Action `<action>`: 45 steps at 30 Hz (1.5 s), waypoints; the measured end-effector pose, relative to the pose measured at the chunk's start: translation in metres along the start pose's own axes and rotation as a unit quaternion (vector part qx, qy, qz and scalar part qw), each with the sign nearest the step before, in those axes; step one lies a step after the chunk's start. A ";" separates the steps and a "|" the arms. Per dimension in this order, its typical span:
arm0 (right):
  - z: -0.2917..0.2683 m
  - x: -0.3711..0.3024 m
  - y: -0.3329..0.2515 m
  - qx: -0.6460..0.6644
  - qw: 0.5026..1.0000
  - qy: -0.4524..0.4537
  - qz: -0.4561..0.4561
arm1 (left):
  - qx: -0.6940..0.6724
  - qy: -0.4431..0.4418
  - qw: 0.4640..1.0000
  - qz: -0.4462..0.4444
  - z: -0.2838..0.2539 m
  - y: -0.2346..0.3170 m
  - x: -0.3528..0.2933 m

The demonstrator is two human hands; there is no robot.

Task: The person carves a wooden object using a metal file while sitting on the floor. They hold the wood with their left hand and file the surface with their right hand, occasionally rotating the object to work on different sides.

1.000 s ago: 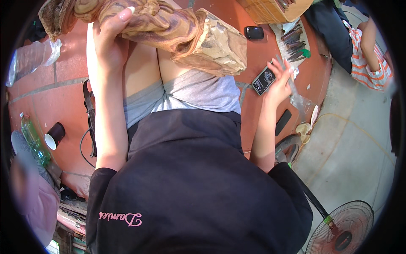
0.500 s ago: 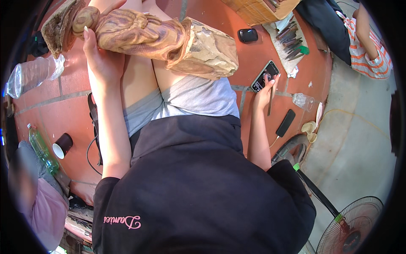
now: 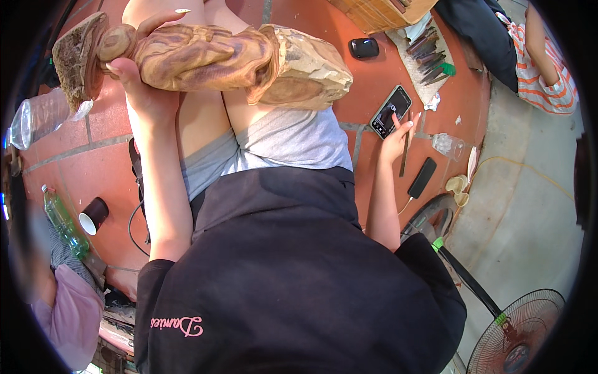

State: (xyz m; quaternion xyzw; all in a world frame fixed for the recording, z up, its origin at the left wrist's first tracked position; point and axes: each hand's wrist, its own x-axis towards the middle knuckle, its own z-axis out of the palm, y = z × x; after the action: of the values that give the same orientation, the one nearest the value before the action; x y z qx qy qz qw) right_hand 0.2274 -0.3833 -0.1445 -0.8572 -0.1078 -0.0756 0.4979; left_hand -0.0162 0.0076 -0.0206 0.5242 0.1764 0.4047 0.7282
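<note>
A carved wooden figure (image 3: pixel 202 59) with a rough, uncut block at its right end lies across above my thighs. My left hand (image 3: pixel 149 93) grips it near its round head, thumb on the near side and fingers over the far side. To the right, a phone (image 3: pixel 381 124) with a lit screen lies on the tiled floor. My right hand (image 3: pixel 395 144) is over its near edge, one finger at the screen. A thin, dark carving tool (image 3: pixel 404 157) is held in that hand, pointing back toward me.
Several carving tools (image 3: pixel 430 59) lie on a pale cloth by a wooden box (image 3: pixel 380 14). Nearby are a black case (image 3: pixel 364 48), clear cup (image 3: pixel 447 146), power bank (image 3: pixel 422 177) and fan (image 3: pixel 516 336). Bottles (image 3: pixel 62 218) and a dark cup (image 3: pixel 94 215) lie left. Other people sit at both sides.
The carving has shifted slightly left and rolled in my left hand. My right hand has moved a little right and down, its fingers now more spread over the phone.
</note>
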 end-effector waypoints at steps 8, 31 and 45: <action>0.014 0.010 0.014 -0.014 0.999 -0.004 -0.044 | -0.041 -0.030 0.998 -0.020 -0.004 -0.004 0.000; 0.011 0.038 -0.173 0.190 0.962 -0.178 -0.085 | -0.086 0.210 0.970 -0.086 0.012 -0.008 0.006; 0.024 -0.004 -0.278 0.298 0.876 -0.333 -0.179 | -0.092 0.023 0.994 -0.061 -0.002 0.004 0.001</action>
State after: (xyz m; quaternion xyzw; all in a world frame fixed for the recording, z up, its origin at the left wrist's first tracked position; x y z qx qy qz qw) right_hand 0.1515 -0.2291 0.0748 -0.6085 -0.4366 0.1619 0.6426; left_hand -0.0185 0.0102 -0.0170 0.4340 0.1868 0.3864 0.7921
